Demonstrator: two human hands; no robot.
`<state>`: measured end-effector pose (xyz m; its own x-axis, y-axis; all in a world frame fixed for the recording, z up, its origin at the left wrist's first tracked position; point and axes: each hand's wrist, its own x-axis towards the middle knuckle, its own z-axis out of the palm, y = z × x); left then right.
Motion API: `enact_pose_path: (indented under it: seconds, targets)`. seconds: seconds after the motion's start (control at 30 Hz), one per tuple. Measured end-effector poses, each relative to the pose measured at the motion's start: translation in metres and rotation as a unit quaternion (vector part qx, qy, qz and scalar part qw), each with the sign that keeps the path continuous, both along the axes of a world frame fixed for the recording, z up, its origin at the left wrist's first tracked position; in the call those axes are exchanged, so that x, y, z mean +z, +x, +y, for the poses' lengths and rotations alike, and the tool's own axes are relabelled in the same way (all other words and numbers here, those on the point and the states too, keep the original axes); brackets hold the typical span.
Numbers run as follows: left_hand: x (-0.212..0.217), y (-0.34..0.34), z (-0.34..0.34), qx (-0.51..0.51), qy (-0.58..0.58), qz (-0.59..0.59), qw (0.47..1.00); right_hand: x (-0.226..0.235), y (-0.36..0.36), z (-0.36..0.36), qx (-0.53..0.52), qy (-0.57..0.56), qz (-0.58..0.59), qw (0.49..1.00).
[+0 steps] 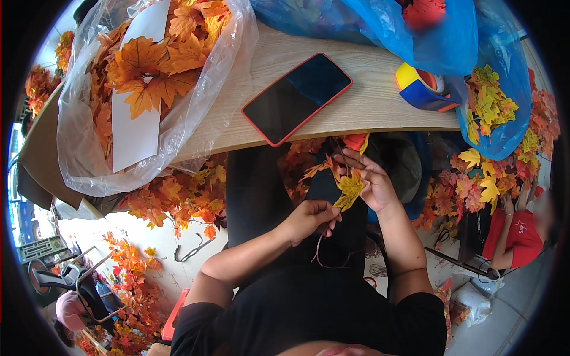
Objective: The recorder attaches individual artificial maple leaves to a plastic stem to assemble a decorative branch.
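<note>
Over my lap, both hands work on an artificial leaf garland with yellow, orange and red leaves along a thin stem. My left hand is closed, with thumb and finger pinched at the lower tip of the yellow leaf. A thin reddish-brown stem hangs in a curve below those fingers. My right hand is higher and to the right, its fingers curled around the garland's stem behind the yellow leaf. An orange leaf and a red leaf stick out beside it, near the table edge.
On the wooden table lie a red-edged phone, a tape roll, a clear bag of orange leaves and blue bags. Leaf garlands cover the floor at left. A person in red sits at right.
</note>
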<state>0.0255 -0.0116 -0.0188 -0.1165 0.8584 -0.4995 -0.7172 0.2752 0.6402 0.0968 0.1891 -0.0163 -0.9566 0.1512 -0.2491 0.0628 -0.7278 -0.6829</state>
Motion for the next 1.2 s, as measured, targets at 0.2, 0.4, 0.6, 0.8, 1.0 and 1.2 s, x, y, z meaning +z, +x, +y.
enact_pose_path:
  seconds: [0.2, 0.4, 0.6, 0.8, 1.0, 1.2]
  targets:
    - [0.001, 0.006, -0.001, 0.010, -0.034, -0.020, 0.999, 0.004, -0.006, 0.002, -0.034, 0.018, -0.040, 0.998]
    - [-0.005, -0.015, -0.005, 0.118, -0.019, -0.101, 0.988, 0.010, -0.021, -0.006, -0.046, 0.008, 0.009, 0.999]
    - [-0.004, -0.021, -0.004, 0.154, 0.009, -0.023, 0.988, 0.012, -0.032, -0.017, -0.075, 0.114, -0.042, 0.990]
    - [-0.001, -0.015, -0.004, 0.103, 0.041, 0.123, 0.986, 0.012, -0.032, -0.018, -0.062, 0.084, -0.007, 0.995]
    - [0.003, -0.015, -0.002, 0.109, -0.002, 0.044, 0.993, 0.002, -0.032, -0.016, -0.095, 0.082, -0.035, 0.991]
    - [-0.001, -0.025, -0.003, 0.134, 0.008, -0.033, 0.990, -0.010, -0.033, -0.017, -0.126, 0.071, -0.079, 0.986]
